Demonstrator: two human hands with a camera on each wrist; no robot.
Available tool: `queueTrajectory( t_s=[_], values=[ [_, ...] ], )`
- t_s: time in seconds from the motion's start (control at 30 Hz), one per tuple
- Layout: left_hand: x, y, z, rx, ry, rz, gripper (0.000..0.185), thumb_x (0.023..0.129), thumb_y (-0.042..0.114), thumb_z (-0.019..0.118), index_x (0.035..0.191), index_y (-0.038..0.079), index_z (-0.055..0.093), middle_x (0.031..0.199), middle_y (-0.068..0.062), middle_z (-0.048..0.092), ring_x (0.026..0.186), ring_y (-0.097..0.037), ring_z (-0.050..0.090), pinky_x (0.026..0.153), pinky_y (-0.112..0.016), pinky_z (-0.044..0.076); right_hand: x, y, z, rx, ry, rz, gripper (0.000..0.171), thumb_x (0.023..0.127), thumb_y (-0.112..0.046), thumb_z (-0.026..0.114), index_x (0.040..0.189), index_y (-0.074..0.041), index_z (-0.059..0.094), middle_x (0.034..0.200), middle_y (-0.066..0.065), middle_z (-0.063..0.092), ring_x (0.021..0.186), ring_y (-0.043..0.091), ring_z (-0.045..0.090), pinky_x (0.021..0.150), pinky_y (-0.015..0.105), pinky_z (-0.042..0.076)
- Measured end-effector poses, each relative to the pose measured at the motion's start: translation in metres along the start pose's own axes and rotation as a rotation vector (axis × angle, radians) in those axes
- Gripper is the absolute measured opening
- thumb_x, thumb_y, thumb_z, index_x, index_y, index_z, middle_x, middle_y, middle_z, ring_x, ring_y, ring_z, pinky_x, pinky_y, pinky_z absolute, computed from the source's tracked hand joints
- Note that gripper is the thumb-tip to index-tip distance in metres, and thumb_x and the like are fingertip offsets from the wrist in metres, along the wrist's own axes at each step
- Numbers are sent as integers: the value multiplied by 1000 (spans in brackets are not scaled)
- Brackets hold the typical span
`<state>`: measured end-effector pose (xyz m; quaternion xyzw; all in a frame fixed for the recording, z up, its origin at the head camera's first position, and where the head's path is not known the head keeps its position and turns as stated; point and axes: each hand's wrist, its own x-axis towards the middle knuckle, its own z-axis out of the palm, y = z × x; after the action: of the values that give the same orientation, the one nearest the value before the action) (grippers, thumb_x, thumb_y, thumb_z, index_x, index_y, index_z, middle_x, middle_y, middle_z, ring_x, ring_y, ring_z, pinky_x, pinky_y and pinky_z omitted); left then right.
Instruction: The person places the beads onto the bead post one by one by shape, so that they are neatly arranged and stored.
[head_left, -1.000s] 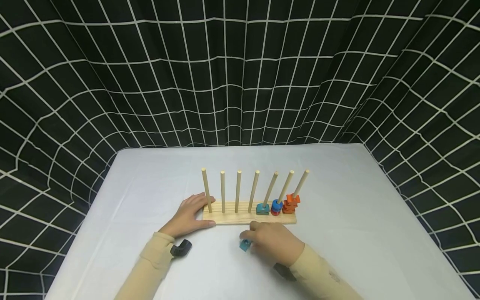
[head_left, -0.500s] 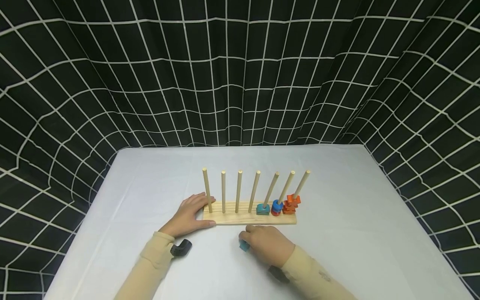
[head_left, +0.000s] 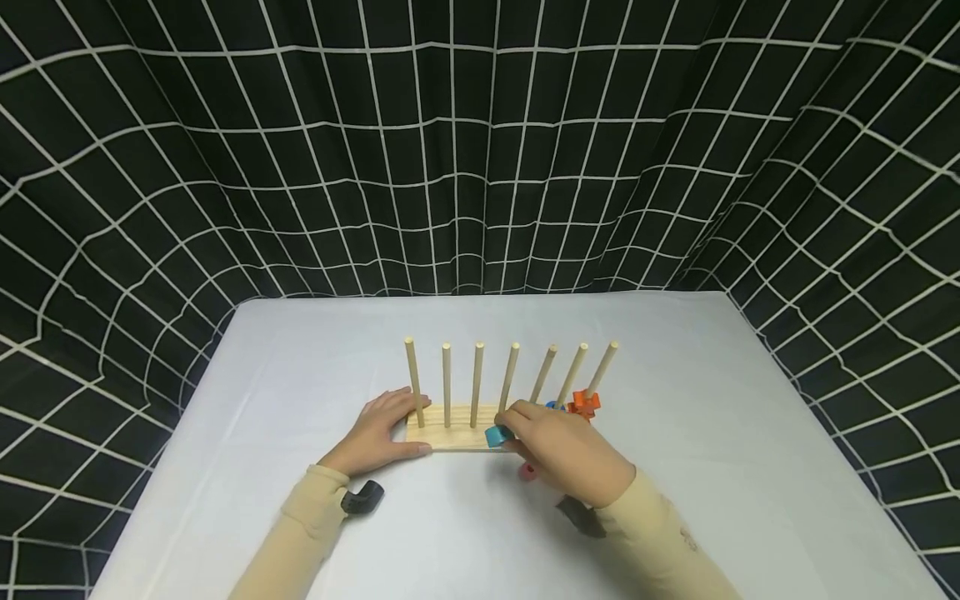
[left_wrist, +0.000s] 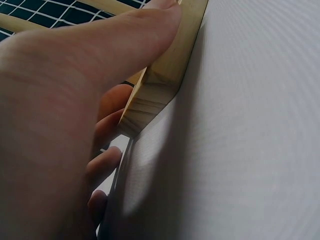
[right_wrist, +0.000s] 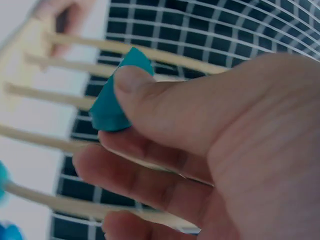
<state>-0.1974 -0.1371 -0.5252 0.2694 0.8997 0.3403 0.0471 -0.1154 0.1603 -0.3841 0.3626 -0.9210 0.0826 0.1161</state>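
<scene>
A: Entry. Change against the frame half a second back: the right hand (head_left: pixel 566 450) has come up off the worktop (head_left: pixel 712 467) with the teal block (head_left: pixel 496 435), which lay on the surface by that hand then. A small red piece (head_left: pixel 528 472) now shows on the worktop under the hand.

B: Grip state?

A: Right thumb and fingers (right_wrist: pixel 131 82) pinch the teal block (right_wrist: pixel 116 102). Left hand (head_left: pixel 378 435) unchanged, fingers fairly straight, thumb pressed along the front of the wooden peg base (left_wrist: pixel 165 75), bracing its left end.

B: Where is the block now?

A: In the air, just in front of the base (head_left: pixel 450 427), near the foot of the fourth peg (head_left: pixel 509 379) from the left. My reading: lifted, not yet threaded onto any peg.

B: Orientation?

A: Block is short and wedge-like; its long axis seems to run roughly upright in the wrist view, narrow end up. Hole direction: cannot tell. Base runs left to right; pegs stand upright.
</scene>
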Motion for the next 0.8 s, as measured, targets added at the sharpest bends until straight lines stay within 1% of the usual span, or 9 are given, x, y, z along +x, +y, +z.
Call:
queueTrajectory(
  t_s=[0.1,0.13,0.2,0.33,0.4,0.47,0.57,0.67,0.8],
  values=[
    [-1,2,0,-1,2,1,71,76,60,70,136,29,51,147,-1,45,142,-29,29,115,-58,16,2,5,-21,6,50,22,31,85,-19,74,112,-13,61,96,-6,62,80,6,63,67,23,56],
    [-1,2,0,5,-1,1,71,76,61,70,136,29,51,148,-2,44,142,-30,29,115,-58,16,2,7,-28,5,69,27,32,85,-18,73,114,-13,61,100,-5,62,84,8,65,68,25,57],
    [-1,1,1,14,-3,2,71,76,61,70,137,28,51,148,-2,44,142,-29,29,115,-57,17,2,10,-40,1,116,43,33,86,-16,72,117,-11,60,106,-2,62,86,11,66,69,27,58],
    [-1,1,-1,25,0,-2,73,76,61,70,138,28,50,148,-1,44,142,-29,28,115,-56,17,2,18,-59,-17,271,78,38,84,-9,73,119,-7,59,108,3,60,77,13,64,62,27,57],
    [-1,1,-1,29,-1,-1,73,76,61,70,138,28,50,148,0,44,142,-29,29,115,-57,17,2,21,-65,-30,348,103,41,82,-5,74,120,-6,59,108,5,59,72,12,61,59,26,56],
    [-1,2,-2,29,-7,-4,73,76,62,69,138,28,50,148,0,44,143,-28,28,116,-56,16,2,24,-68,-43,400,121,43,81,-3,75,120,-6,59,107,6,60,70,13,60,57,25,55],
    [-1,3,-2,28,-15,-5,73,76,62,69,138,28,50,148,1,44,143,-27,28,116,-56,16,4,26,-68,-55,413,146,42,80,-4,76,120,-6,61,106,7,61,68,13,61,56,25,55],
    [-1,4,-2,25,-14,-4,73,76,62,69,138,28,50,148,0,44,143,-27,28,116,-56,16,6,27,-66,-63,404,163,41,81,-8,76,120,-8,61,104,6,62,61,11,59,50,22,52],
    [-1,5,-3,23,-9,-7,72,76,60,71,137,27,51,148,0,44,143,-28,28,116,-56,16,6,29,-64,-82,381,181,37,84,-11,74,120,-13,64,102,4,64,49,9,51,44,20,46]
  ],
)
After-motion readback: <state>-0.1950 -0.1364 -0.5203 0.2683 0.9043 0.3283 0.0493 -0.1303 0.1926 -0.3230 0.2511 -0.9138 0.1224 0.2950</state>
